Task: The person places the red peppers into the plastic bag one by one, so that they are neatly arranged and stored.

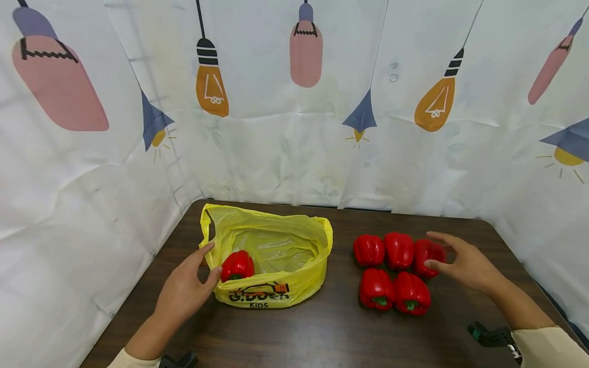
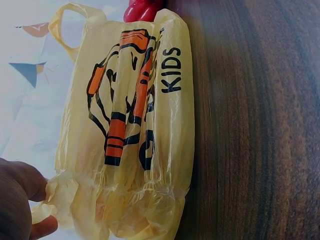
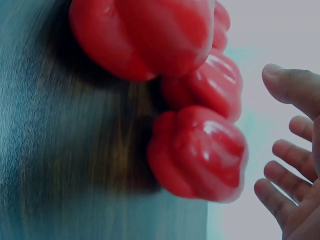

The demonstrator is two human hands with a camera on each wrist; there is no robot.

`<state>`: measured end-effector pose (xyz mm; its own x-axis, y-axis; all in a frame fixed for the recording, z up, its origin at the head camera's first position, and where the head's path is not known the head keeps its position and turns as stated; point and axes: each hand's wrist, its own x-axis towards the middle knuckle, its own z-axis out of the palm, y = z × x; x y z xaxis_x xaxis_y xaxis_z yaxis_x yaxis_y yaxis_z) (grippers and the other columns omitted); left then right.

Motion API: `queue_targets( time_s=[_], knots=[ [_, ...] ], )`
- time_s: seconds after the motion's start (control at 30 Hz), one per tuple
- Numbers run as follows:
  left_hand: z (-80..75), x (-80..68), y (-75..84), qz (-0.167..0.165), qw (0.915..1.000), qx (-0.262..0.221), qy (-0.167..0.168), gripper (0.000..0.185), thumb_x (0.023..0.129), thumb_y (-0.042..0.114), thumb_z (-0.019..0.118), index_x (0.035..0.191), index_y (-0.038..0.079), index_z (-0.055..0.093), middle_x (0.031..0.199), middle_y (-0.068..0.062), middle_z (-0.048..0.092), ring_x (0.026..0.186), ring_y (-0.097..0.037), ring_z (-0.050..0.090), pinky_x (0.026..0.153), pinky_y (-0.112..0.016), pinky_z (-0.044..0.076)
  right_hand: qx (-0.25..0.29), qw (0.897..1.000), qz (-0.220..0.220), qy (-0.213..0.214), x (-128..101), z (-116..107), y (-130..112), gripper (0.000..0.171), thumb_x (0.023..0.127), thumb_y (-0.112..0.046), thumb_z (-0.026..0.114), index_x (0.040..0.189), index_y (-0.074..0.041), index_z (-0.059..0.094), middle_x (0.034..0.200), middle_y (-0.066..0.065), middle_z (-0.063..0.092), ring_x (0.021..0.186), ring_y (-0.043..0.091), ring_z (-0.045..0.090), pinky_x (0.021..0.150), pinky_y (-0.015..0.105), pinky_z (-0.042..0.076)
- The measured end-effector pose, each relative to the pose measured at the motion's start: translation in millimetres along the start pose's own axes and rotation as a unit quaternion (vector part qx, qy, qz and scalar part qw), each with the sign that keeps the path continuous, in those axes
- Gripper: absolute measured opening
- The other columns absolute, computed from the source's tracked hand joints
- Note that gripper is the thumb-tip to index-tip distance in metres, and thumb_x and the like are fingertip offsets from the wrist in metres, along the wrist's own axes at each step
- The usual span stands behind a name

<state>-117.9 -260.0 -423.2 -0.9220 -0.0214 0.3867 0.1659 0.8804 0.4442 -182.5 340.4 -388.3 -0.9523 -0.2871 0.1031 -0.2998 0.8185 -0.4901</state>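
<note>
Here, a yellow bag point(image 1: 271, 255) sits open on the dark tabletop point(image 1: 322, 332), and one red pepper point(image 1: 236, 266) lies inside it, near the left side. The left hand point(image 1: 184, 291) holds the bag's left edge, with the thumb and fingers pinching the thin plastic to keep the mouth open. The left wrist view shows the fingers point(image 2: 20, 190) on the crinkled corner of the bag point(image 2: 135, 140). Five more red peppers point(image 1: 395, 271) sit in a bunch on the right, well apart from the bag, three at the back and two in front. The right hand point(image 1: 465, 266) is spread wide, with fingers straight, right beside the back right pepper point(image 1: 428, 257). The thumb may just touch it, but nothing is gripped yet. The right wrist view shows the open fingers point(image 3: 290, 175) next to the shiny peppers point(image 3: 200, 155). The peppers are round and smooth, so I think one could slip out of a loose grip and roll across the tabletop. A bump could also push the others apart. The bag is soft and floppy, so its mouth may fold shut if the left hand lets go.
</note>
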Motion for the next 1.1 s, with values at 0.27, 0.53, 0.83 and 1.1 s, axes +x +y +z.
queue_targets(
  time_s=[0.27,0.53,0.83,1.1],
  knots=[
    [-0.5,-0.7,1.2,-0.008,1.0000,-0.001,-0.002,0.063,0.090,0.022,0.077,0.147,0.006,0.053,0.110,-0.015,0.068,0.098,-0.035,0.066,0.078,-0.055,0.054,0.009,1.000,0.016,-0.013,0,7,15,0.093,0.086,-0.047,0.081,0.153,0.001,0.039,0.146,0.035,0.046,0.123,0.057,0.052,0.088,0.070,0.048],
    [1.6,-1.1,0.2,-0.009,0.9999,0.003,0.003,0.063,0.090,0.022,0.077,0.146,0.007,0.054,0.106,-0.013,0.068,0.094,-0.033,0.066,0.075,-0.053,0.055,0.015,1.000,0.020,-0.018,0,11,25,0.099,0.083,-0.048,0.084,0.154,0.002,0.036,0.148,0.035,0.042,0.123,0.059,0.050,0.089,0.069,0.049],
    [1.1,-2.5,1.3,-0.010,0.9999,0.003,0.005,0.064,0.089,0.021,0.078,0.146,0.007,0.054,0.108,-0.014,0.068,0.096,-0.034,0.066,0.077,-0.056,0.055,0.016,1.000,0.018,-0.018,-1,18,33,0.099,0.080,-0.046,0.086,0.151,0.003,0.039,0.137,0.031,0.053,0.119,0.052,0.056,0.088,0.065,0.051],
    [-0.6,-1.8,0.6,-0.016,0.9999,0.004,-0.001,0.066,0.089,0.021,0.079,0.147,0.006,0.053,0.108,-0.015,0.068,0.097,-0.035,0.066,0.080,-0.056,0.055,0.024,1.000,0.009,-0.014,0,23,35,0.096,0.079,-0.037,0.090,0.150,0.005,0.039,0.138,0.031,0.050,0.115,0.050,0.058,0.086,0.061,0.054]
  ],
)
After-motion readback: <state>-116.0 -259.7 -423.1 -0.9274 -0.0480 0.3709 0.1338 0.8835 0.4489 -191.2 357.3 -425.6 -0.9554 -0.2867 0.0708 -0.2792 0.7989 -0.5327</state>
